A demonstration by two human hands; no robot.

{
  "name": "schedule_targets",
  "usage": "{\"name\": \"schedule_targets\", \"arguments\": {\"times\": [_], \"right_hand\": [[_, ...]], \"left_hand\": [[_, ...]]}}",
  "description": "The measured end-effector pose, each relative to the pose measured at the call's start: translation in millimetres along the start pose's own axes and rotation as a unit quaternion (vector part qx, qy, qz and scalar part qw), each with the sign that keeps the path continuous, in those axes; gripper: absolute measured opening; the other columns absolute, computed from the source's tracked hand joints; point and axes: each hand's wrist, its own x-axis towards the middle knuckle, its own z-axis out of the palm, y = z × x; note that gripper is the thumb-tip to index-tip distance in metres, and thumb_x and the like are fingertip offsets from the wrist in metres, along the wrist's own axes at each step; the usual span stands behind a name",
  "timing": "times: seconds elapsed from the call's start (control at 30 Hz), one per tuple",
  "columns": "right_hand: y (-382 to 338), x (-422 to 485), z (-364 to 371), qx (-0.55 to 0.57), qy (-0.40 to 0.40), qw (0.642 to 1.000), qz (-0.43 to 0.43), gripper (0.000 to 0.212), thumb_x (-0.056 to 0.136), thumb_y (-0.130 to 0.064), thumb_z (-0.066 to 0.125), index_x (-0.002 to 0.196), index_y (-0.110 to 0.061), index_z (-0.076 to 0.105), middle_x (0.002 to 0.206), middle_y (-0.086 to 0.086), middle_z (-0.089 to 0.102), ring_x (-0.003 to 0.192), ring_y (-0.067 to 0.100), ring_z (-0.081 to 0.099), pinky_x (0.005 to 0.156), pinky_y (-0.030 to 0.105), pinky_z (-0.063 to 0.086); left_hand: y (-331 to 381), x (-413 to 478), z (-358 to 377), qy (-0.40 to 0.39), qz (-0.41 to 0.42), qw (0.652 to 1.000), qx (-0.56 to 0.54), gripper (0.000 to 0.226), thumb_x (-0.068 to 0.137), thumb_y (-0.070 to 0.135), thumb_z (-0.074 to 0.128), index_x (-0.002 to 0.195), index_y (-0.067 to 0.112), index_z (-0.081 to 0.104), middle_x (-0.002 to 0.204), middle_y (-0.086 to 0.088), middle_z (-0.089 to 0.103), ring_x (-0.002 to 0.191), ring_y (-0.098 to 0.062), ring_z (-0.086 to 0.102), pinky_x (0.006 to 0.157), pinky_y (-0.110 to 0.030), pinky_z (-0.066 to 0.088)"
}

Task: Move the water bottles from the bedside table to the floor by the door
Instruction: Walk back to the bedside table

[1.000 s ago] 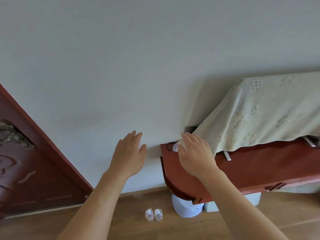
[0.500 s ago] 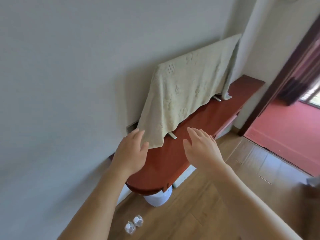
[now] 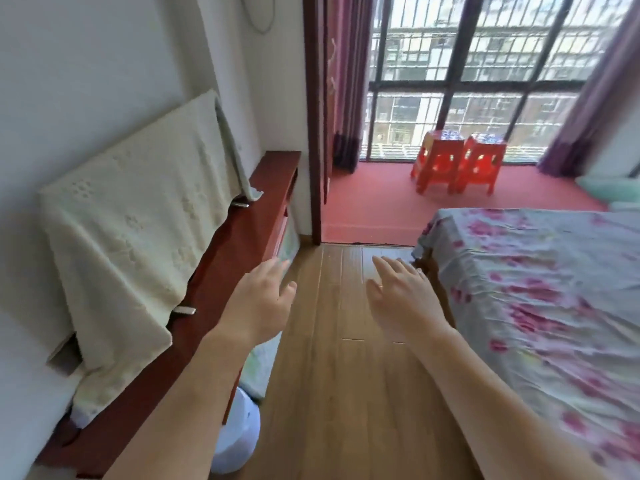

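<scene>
No water bottle and no bedside table is in view at this moment. My left hand (image 3: 258, 303) is held out over the edge of the long red-brown console, fingers apart and empty. My right hand (image 3: 403, 299) is held out over the wooden floor (image 3: 346, 375) beside the bed, fingers spread, holding nothing.
A red-brown console (image 3: 239, 237) runs along the left wall with a cream cloth (image 3: 131, 230) draped over something on it. A white round container (image 3: 239, 441) stands on the floor under it. A bed with a floral sheet (image 3: 540, 292) fills the right. Two red stools (image 3: 457, 161) stand by the window.
My view has swung right, away from the wall and the two bottles on the floor, toward the bed and window. Both hands stay open and empty.
</scene>
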Motion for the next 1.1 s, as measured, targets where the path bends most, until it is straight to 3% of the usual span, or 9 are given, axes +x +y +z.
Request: {"name": "schedule_targets", "arguments": {"times": [0.13, 0.27, 0.53, 0.73, 0.83, 0.97, 1.1], "right_hand": [[86.0, -33.4, -41.7, -0.003, 0.030, 0.995, 0.094, 0.037, 0.095, -0.030, 0.036, 0.126, -0.016, 0.051, 0.135, 0.001, 0.053, 0.131, 0.024, 0.042, 0.110, 0.043, 0.032], [163.9, -73.6, -76.9, -0.052, 0.046, 0.981, 0.179, 0.060, 0.090, -0.038, 0.020, 0.139, -0.015, 0.045, 0.146, 0.002, 0.045, 0.136, 0.024, 0.038, 0.110, 0.045, 0.033], [241.4, -185.4, -123.3, -0.053, 0.127, 0.906, 0.401, 0.057, 0.091, -0.035, 0.031, 0.145, -0.016, 0.038, 0.148, 0.004, 0.043, 0.134, 0.022, 0.038, 0.114, 0.041, 0.029], [237.2, -286.5, -116.2, -0.061, 0.172, 0.801, 0.571, 0.056, 0.099, -0.035, 0.033, 0.152, -0.016, 0.029, 0.157, 0.003, 0.031, 0.145, 0.020, 0.025, 0.119, 0.040, 0.020], [213.6, -339.6, -111.9, -0.074, 0.192, 0.744, 0.636, 0.056, 0.099, -0.038, 0.030, 0.151, -0.017, 0.031, 0.157, 0.001, 0.033, 0.145, 0.019, 0.026, 0.118, 0.042, 0.024], [165.6, -407.4, -106.7, -0.097, 0.221, 0.660, 0.711, 0.054, 0.100, -0.038, 0.031, 0.150, -0.017, 0.034, 0.155, 0.001, 0.036, 0.143, 0.019, 0.029, 0.117, 0.043, 0.027], [122.3, -470.9, -98.3, -0.098, 0.242, 0.579, 0.772, 0.054, 0.101, -0.038, 0.032, 0.150, -0.016, 0.032, 0.156, 0.001, 0.033, 0.145, 0.020, 0.027, 0.118, 0.044, 0.025]], "left_hand": [[88.8, 26.4, 44.5, -0.059, 0.070, 0.995, -0.025, 0.053, 0.102, 0.038, 0.041, 0.153, 0.023, 0.035, 0.162, 0.001, 0.028, 0.149, -0.015, 0.023, 0.122, -0.039, 0.018], [180.2, 41.3, 90.1, -0.090, 0.164, 0.982, -0.029, 0.052, 0.102, 0.031, 0.043, 0.153, 0.022, 0.035, 0.162, 0.001, 0.027, 0.150, -0.015, 0.021, 0.123, -0.035, 0.014], [324.7, 29.6, 157.1, -0.185, 0.366, 0.912, -0.017, 0.049, 0.104, 0.038, 0.039, 0.152, 0.027, 0.035, 0.160, 0.007, 0.028, 0.147, -0.017, 0.025, 0.119, -0.035, 0.023], [393.9, -11.0, 209.4, -0.299, 0.513, 0.804, -0.012, 0.053, 0.104, 0.044, 0.037, 0.155, 0.032, 0.028, 0.163, 0.011, 0.020, 0.148, -0.018, 0.025, 0.118, -0.039, 0.028], [421.3, -56.4, 224.2, -0.340, 0.580, 0.740, -0.021, 0.052, 0.104, 0.042, 0.037, 0.154, 0.032, 0.029, 0.164, 0.009, 0.019, 0.148, -0.019, 0.025, 0.118, -0.040, 0.028], [445.3, -130.2, 236.4, -0.374, 0.660, 0.651, -0.025, 0.052, 0.103, 0.041, 0.039, 0.153, 0.028, 0.033, 0.164, 0.003, 0.021, 0.149, -0.024, 0.023, 0.121, -0.044, 0.023], [456.9, -208.5, 236.0, -0.388, 0.713, 0.583, -0.015, 0.054, 0.103, 0.044, 0.036, 0.154, 0.028, 0.029, 0.165, 0.004, 0.019, 0.151, -0.021, 0.017, 0.122, -0.042, 0.018]]}}
